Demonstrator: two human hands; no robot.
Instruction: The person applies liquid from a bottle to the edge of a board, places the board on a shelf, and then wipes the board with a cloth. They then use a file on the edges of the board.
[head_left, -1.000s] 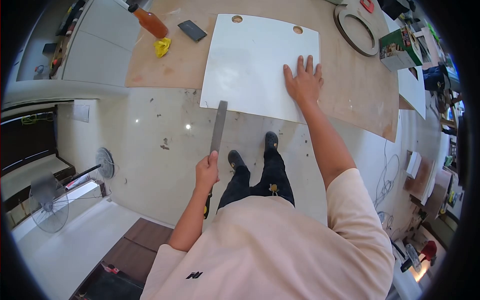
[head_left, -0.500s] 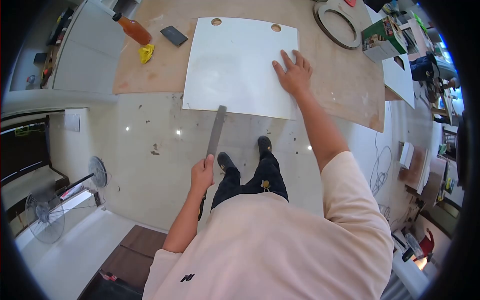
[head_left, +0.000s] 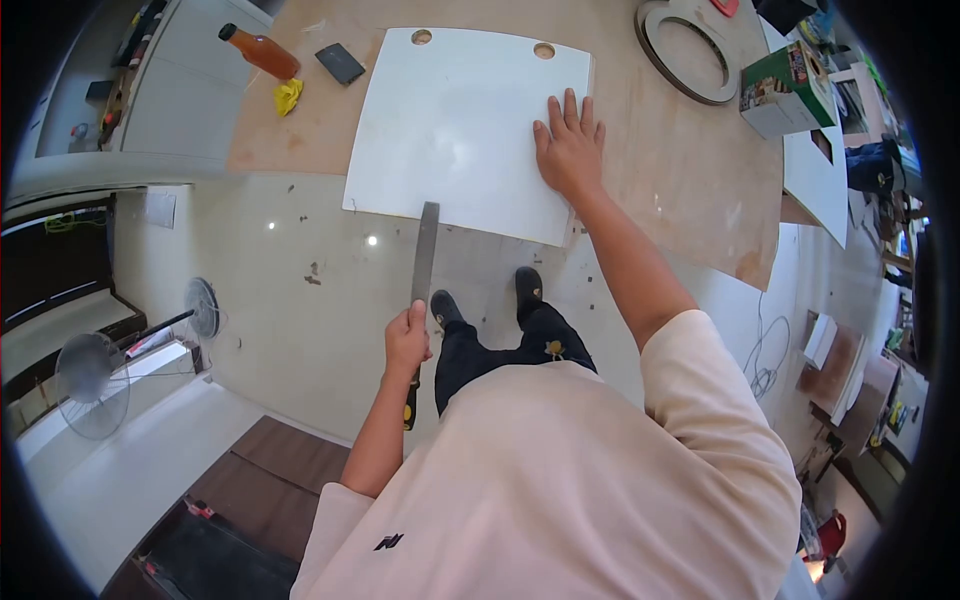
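Note:
My left hand (head_left: 406,342) is closed around a flat metal file (head_left: 426,250), which points away from me. A black and yellow handle end shows below my fist. The file's tip overlaps the near edge of a white panel (head_left: 450,130) lying on the wooden table. Two round holes are cut near the panel's far edge, and its near edge sticks out past the table. My right hand (head_left: 570,158) rests flat on the panel's right side, fingers stretched forward.
At the table's (head_left: 690,200) far left are an orange bottle (head_left: 262,52), a crumpled yellow piece (head_left: 288,97) and a dark flat block (head_left: 340,64). Ring-shaped pieces (head_left: 645,45) and a green and white box (head_left: 785,92) are at the right. Fans (head_left: 95,385) stand left; cables (head_left: 768,350) lie on the floor.
The view has turned slightly. My right hand lies flatter on the panel, fingers straighter. The file is still at the near edge, its tip slightly farther left in view.

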